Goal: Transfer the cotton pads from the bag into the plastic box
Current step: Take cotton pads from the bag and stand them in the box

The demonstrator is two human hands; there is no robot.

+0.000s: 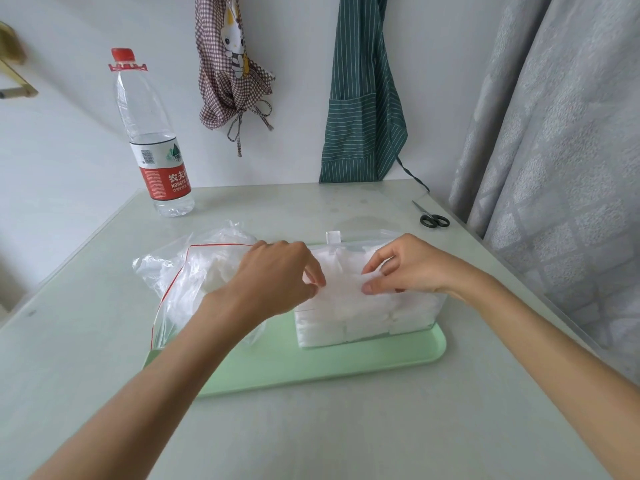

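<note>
Head view, the only one. Your left hand [277,275] and right hand [405,268] are both over the clear plastic box [367,320], which sits on the right part of the green tray [311,365]. Each hand's fingers are curled and pinching the top layer of cotton pads [343,296]; thumb and forefinger of each meet on the white stack, one at either end of it. The box looks nearly full: pads are stacked in rows against the near wall, right up to the rim. The zip bag [194,271] lies crumpled just left of the box, partly on the tray, partly under your left forearm. It still shows some white inside, but whether that's pads or just folded plastic I can't tell.

Likely step: seating or squaring the last bunch, late in the task.

Risks from here:
- Box overfilled, so if you push down unevenly the top pads fan out or spill over the rim onto the tray.
- Pinching only the top sheets may peel a few off when you lift away.
- Your left forearm rests over the bag; pull back and you could drag it off the tray.
- The box is light, so a sideways push could slide it.

The water bottle [156,147] and scissors [433,218] are well apart at the far edge of the table [346,427], out of the way.
</note>
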